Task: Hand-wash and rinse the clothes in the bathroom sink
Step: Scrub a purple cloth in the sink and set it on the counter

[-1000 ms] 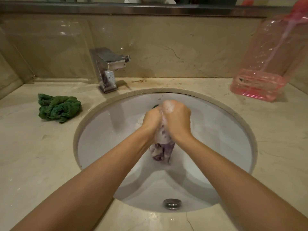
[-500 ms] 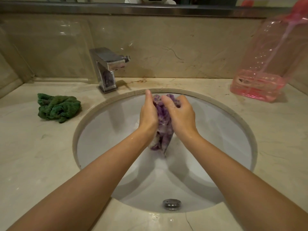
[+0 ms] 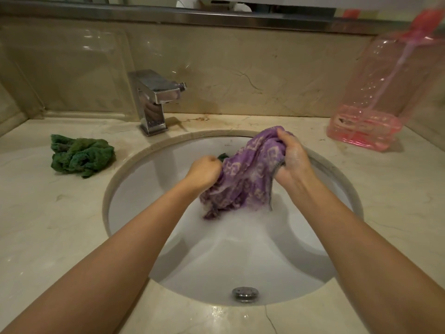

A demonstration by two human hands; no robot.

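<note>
- The purple patterned cloth (image 3: 250, 172) hangs over the white sink (image 3: 149, 189), stretched between the two hands — its long axis runs on a slant from the upper right, near the far rim, down to the lower left, where its bunched lower end trails into the sudsy water (image 3: 240, 237).
- The right hand (image 3: 292, 160) holds the higher end of the cloth; its fingers are curled over the top edge and gather the fabric into folds, with foam on the knuckles.
- The left hand (image 3: 204, 171) is closed in a fist on the cloth's left edge, lower and nearer the middle of the basin; the fingertips are tucked under and hidden.
- A small dark green scrap (image 3: 223, 156) shows just behind the left hand, inside the basin; what it is cannot be told.
- A crumpled green cloth (image 3: 80, 155) lies on the marble counter (image 3: 48, 213), left of the sink and well apart from the hands.
- The square chrome tap (image 3: 156, 100) stands at the back left of the basin, its spout pointing toward the right.
- A clear pink bottle (image 3: 375, 97) stands on the counter at the far right, a little pink liquid in its base.
- The metal overflow fitting (image 3: 245, 293) sits in the near wall of the basin.
</note>
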